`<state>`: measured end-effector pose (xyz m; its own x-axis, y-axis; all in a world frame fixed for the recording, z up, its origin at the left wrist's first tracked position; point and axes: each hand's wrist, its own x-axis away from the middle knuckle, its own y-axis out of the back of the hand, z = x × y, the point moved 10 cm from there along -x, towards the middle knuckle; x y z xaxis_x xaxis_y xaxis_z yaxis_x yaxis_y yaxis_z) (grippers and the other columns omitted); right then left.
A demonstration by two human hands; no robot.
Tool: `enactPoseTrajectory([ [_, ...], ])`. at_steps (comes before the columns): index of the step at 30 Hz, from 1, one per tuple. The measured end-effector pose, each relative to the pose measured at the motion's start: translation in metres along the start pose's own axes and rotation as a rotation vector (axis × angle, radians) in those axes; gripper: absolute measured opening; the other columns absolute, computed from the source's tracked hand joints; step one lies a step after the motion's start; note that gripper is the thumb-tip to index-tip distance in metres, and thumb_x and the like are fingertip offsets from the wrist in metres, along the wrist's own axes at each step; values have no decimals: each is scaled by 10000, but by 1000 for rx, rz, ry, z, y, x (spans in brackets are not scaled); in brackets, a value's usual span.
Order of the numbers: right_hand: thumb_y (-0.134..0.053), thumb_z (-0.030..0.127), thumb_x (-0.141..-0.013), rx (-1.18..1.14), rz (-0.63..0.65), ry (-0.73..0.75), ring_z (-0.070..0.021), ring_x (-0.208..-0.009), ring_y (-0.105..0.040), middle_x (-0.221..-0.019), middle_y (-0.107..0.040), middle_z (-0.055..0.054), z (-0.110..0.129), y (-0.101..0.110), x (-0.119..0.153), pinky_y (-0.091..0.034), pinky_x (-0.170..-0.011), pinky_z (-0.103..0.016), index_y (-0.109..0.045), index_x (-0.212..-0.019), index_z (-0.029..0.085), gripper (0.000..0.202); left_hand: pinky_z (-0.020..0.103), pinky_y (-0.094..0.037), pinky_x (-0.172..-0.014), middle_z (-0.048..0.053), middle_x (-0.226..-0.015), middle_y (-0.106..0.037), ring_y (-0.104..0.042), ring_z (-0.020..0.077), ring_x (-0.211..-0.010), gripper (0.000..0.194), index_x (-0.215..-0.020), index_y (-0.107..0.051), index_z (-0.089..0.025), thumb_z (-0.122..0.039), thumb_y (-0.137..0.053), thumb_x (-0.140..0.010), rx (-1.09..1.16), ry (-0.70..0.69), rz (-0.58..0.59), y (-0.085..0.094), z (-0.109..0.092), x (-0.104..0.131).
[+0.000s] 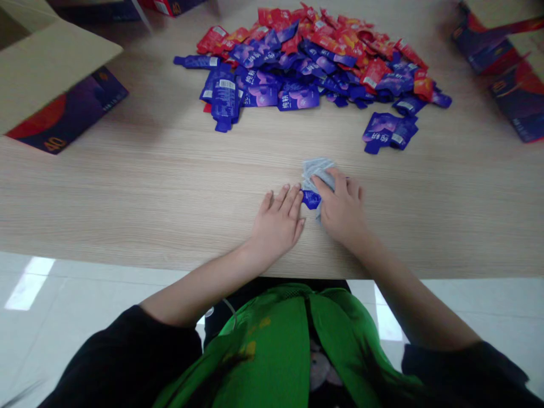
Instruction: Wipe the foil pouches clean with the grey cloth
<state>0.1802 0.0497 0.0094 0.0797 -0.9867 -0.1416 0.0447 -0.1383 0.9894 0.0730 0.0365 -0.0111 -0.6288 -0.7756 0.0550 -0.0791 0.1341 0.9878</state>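
Note:
A blue sachet (311, 199) lies flat on the table near its front edge, mostly covered by a pale grey-blue cloth (318, 170). My right hand (343, 212) grips the cloth and presses it down over the sachet. Just to the left, my left hand (278, 221) rests flat on the tabletop with its fingers stretched out, the fingertips at the sachet's left edge. Farther back on the table is a heap of blue sachets (259, 93) and red sachets (280, 20). Two blue sachets (378, 131) lie apart from the heap, to the right.
An open cardboard box (85, 107) with dark blue and red sides stands at the left. More printed boxes (521, 96) stand at the right edge. Parts of other boxes (174, 4) show at the top left. The wooden table's (148, 226) front edge runs close to my body.

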Motion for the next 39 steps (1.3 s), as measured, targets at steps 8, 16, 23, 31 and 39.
enactPoseTrajectory([
  [8,-387,228,-957,42,46,-157,-380,-1108,-517,-1554,-446,-193,-74,2,23,-461,-871,-563,-547,-1515,219,581,558,-270,-1274,124,-1731,-251,-272,314,-1595,631,-1636,-318,-63,-337,-328,-1068,-12,4,33,-2,-1,-1],
  [16,-377,150,-915,-199,-77,-93,-360,-1222,-549,-1378,-528,-209,-86,27,3,-465,-1031,-590,-659,-1386,157,549,561,-266,-1275,125,-1734,-229,-264,318,-1598,631,-1639,-304,-56,-351,-319,-1082,-35,-3,41,-3,-1,-2],
  [23,-431,148,-943,-56,-2,119,-343,-1128,-522,-1518,-517,-144,18,12,13,-446,-940,-545,-638,-1442,258,552,552,-257,-1278,165,-1686,-360,-277,318,-1594,583,-1566,-455,-50,-353,-321,-1087,-36,-3,28,-2,-1,-2],
  [31,-417,181,-944,16,-4,-60,-365,-1115,-530,-1478,-510,-186,-59,11,32,-478,-897,-555,-642,-1439,206,544,565,-289,-1261,130,-1725,-263,-291,320,-1587,624,-1632,-327,-58,-313,-335,-1063,-18,5,28,0,-2,-2],
  [39,-430,157,-913,-88,-22,-42,-367,-1193,-545,-1412,-525,-183,-86,19,29,-492,-956,-571,-690,-1364,197,522,553,-275,-1268,134,-1724,-275,-267,313,-1597,633,-1639,-320,-69,-337,-312,-1066,-27,-4,26,-3,-1,-2],
])
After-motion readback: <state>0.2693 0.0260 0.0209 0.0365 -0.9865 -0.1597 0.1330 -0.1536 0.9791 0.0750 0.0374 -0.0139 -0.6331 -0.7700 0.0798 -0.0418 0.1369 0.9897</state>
